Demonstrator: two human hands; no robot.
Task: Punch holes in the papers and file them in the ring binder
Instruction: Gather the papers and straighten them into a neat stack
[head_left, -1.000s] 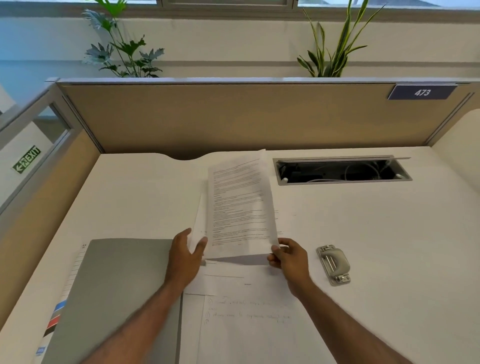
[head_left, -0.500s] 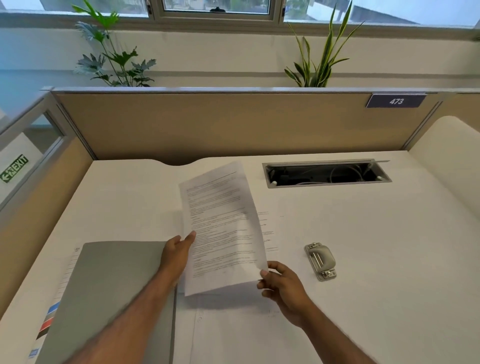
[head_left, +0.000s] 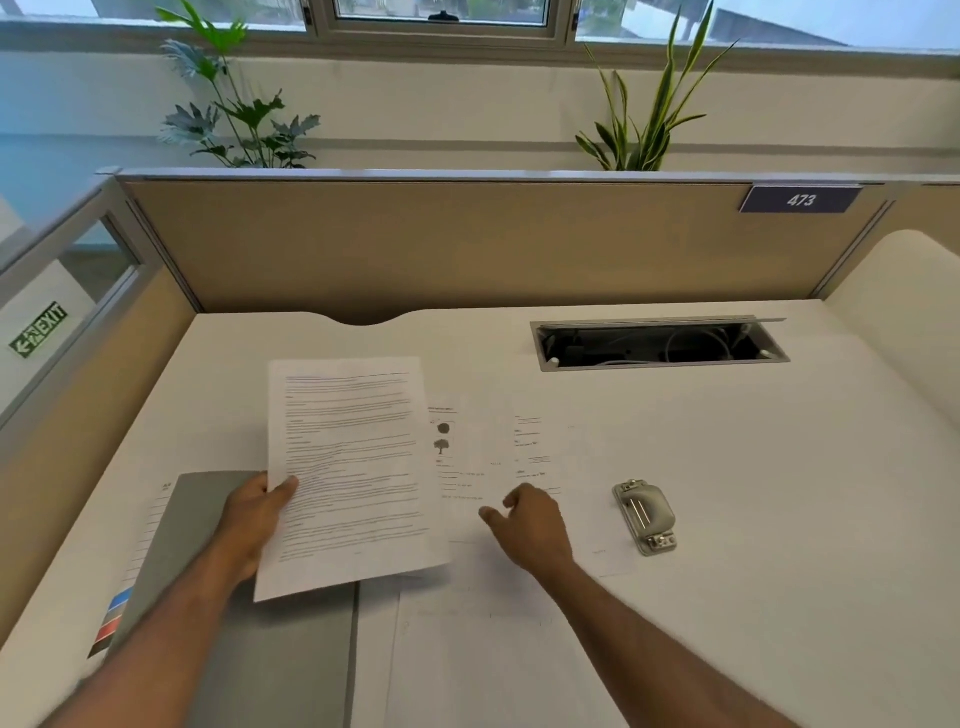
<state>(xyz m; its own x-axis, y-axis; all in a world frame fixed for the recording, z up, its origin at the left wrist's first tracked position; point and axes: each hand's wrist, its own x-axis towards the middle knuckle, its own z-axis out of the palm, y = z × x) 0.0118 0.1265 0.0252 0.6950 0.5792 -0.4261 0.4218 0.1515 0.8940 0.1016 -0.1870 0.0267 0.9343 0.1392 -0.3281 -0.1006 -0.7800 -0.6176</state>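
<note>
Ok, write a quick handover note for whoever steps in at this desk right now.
Left hand grips a printed sheet by its left edge, lifted over the grey binder.
Right hand holds nothing and hovers over the loose papers spread on the desk.
Hole punch sits to the right, untouched.
Done: one sheet picked up.
Left: punch the sheets and file them in the binder.
</note>
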